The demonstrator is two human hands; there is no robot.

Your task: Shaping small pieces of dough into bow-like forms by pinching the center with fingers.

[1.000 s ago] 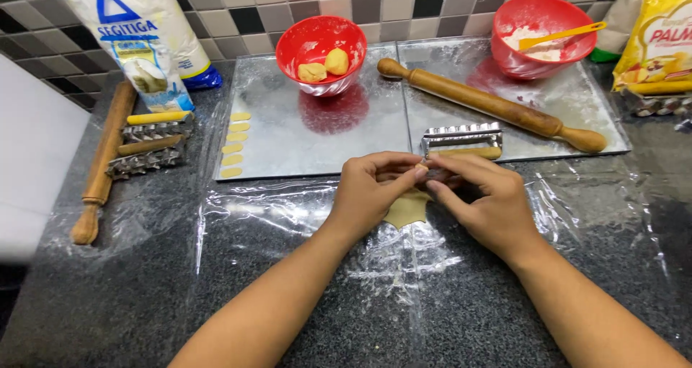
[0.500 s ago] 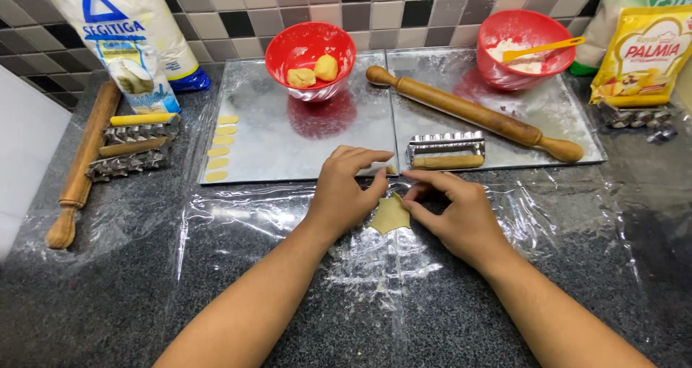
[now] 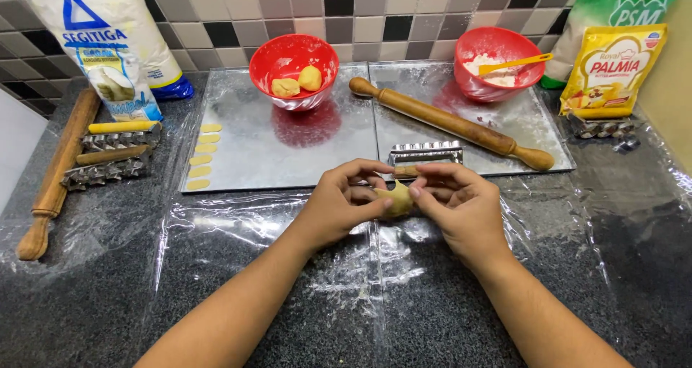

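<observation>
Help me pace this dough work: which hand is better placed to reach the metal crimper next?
Probably the right hand: the metal crimper lies just beyond its fingers on the tray, while the left hand cradles the dough piece from the other side.

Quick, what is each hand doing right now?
Left hand: closed on the dough.
Right hand: closed on the same dough, fingertips pinching it.

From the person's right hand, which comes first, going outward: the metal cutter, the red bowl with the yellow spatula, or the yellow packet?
From the right hand:
1. Metal cutter, just beyond the fingers.
2. Red bowl with the yellow spatula, farther back.
3. Yellow packet, far right corner.
</observation>
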